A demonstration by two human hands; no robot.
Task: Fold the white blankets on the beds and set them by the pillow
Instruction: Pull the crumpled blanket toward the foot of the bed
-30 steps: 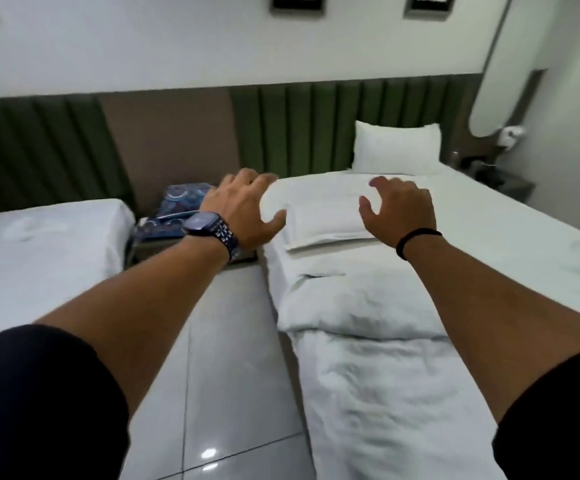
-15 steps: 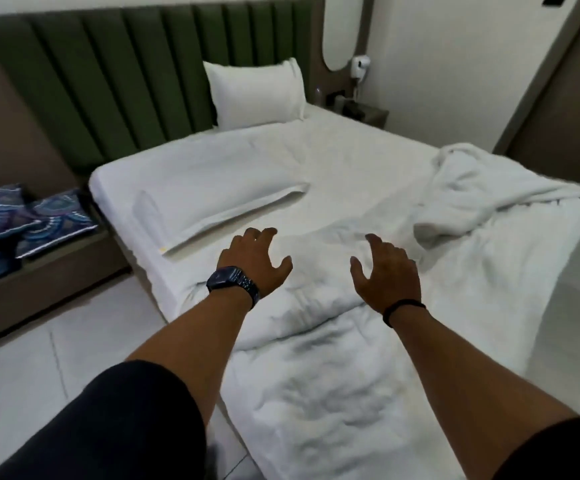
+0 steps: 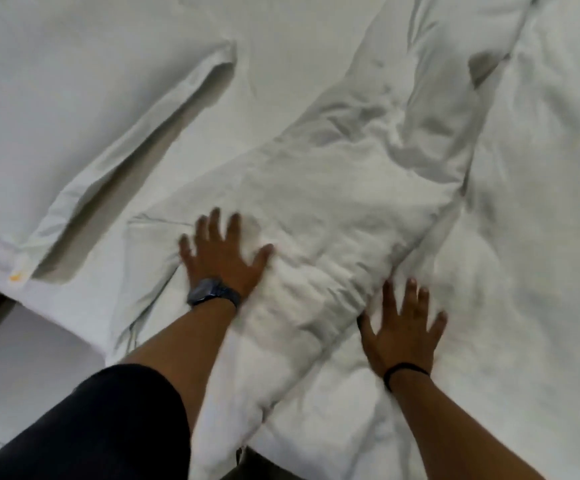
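Note:
A crumpled white blanket (image 3: 333,202) lies across the bed in a thick rumpled band running from the near edge up to the far right. My left hand (image 3: 222,254), with a dark watch on the wrist, rests flat on the blanket's near left corner, fingers spread. My right hand (image 3: 402,327), with a black band on the wrist, lies flat with fingers spread on the blanket just right of the raised fold. Neither hand grips cloth. The pillow is out of view.
A flat folded white sheet (image 3: 84,109) lies on the mattress at the left, with an orange mark at its near corner. The bed's edge (image 3: 56,317) runs diagonally at lower left, with pale tiled floor (image 3: 21,372) below it.
My view has dropped and closed in on the bed; headboard, pillow and wall have left the frame. Both hands have come down from above the blanket onto its surface.

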